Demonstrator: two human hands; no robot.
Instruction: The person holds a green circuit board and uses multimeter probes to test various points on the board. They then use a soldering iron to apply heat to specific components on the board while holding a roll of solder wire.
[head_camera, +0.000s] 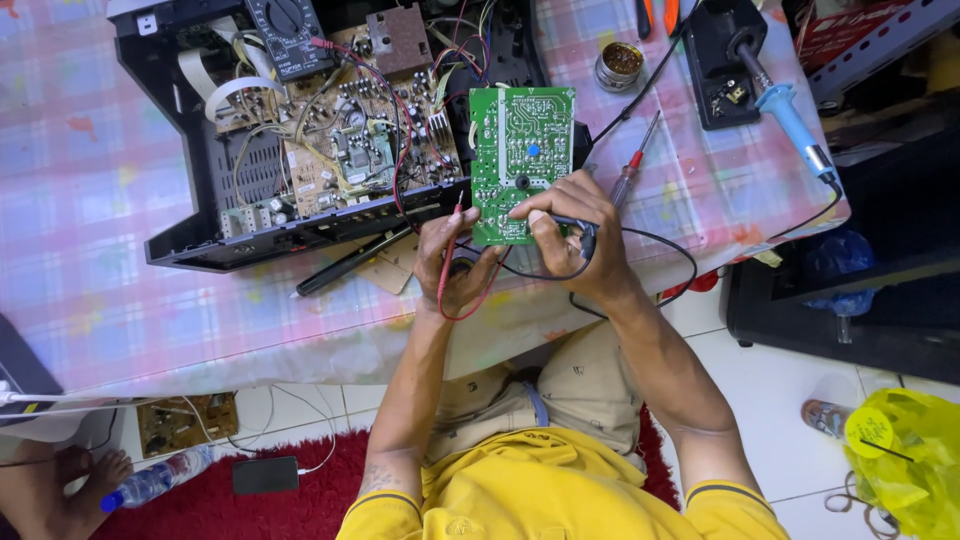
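A green circuit board (521, 150) stands tilted against the opened black device chassis (200, 235) on the table. My right hand (570, 235) grips a black probe and touches its tip to the board's lower edge. My left hand (452, 262) holds the red probe with its red lead, the tip pointing up near the board's lower left corner. A black multimeter (288, 35) lies on the chassis, its leads running down to my hands.
A blue-handled soldering iron (790, 115) rests in its black stand (722, 60) at the right. A round tin (620, 65), a red-handled screwdriver (634, 170) and a black tool (350, 262) lie on the checked cloth. On the floor: a loose board (185, 422), phone (265, 475), bottle (150, 485), yellow bag (905, 460).
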